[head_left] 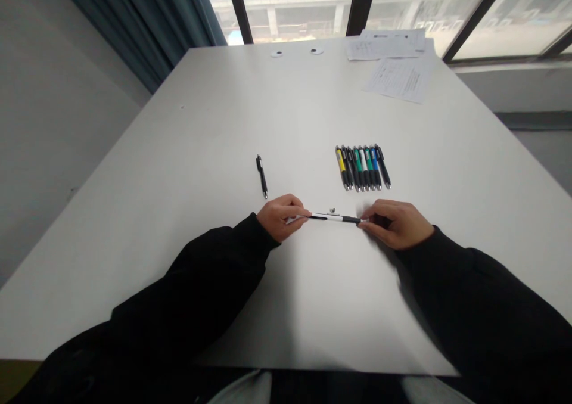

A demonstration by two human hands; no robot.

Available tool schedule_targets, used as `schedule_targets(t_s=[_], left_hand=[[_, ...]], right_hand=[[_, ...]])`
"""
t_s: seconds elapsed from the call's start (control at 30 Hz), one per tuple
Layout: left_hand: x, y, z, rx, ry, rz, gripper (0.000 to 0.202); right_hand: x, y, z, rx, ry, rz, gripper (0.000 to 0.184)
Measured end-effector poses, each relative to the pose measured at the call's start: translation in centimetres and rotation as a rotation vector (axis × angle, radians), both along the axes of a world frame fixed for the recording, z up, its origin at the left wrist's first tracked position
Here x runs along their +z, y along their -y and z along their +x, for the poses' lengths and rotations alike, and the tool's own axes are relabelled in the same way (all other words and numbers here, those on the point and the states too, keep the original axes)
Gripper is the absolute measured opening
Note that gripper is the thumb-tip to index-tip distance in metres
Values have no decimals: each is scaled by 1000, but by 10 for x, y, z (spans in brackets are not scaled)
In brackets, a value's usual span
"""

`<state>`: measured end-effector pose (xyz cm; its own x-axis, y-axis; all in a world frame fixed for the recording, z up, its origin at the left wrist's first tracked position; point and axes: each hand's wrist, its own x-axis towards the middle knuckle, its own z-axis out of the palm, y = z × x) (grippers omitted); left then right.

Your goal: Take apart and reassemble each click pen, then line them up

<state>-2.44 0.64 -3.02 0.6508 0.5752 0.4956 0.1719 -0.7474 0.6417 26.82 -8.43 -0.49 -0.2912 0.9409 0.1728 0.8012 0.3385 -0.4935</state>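
A white and black pen (334,217) lies level between my two hands, just above or on the table. My left hand (282,216) pinches its white end between thumb and fingers. At the black tip end, my right hand (393,222) is closed on it with thumb and forefinger. Right behind the pen sits a small metallic piece (332,210), too small to make out well. Beyond my left hand rests a single black pen (261,176). A row of several pens (363,168), with yellow, black, green, white and blue barrels, lies side by side beyond my right hand.
The white table (214,124) stretches to the windows (299,5). Printed papers (397,79) lie at its far right, and two white oval pieces with dark centres (317,51) are near the back edge. A blue curtain (147,22) hangs at the left.
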Motion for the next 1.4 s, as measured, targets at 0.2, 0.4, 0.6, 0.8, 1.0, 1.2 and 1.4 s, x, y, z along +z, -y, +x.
schedule_targets(t_s=[0.2,0.4,0.6,0.8,1.0,1.2,1.4], left_hand=[[1,0,0,-1,-3,-27,13],[3,1,-1,12,-18,-55,9],[3,1,0,18,-18,-80,5],[0,-1,-1,41,-50,-95,7],[0,-1,-1,46,-66,-87,6],[0,0,-1,52,-65,-85,6],[-1,0,-1,48,-64,-99,6]], right_hand=[[1,0,0,-7,-48,-22,11],[2,-1,0,-24,-85,-48,9],[1,-1,2,-21,-85,-77,12],[1,0,1,-7,-71,-62,10],[1,1,1,-8,-79,-51,10],[1,2,0,-49,-104,-51,13],[-1,2,1,-38,-92,-64,14]])
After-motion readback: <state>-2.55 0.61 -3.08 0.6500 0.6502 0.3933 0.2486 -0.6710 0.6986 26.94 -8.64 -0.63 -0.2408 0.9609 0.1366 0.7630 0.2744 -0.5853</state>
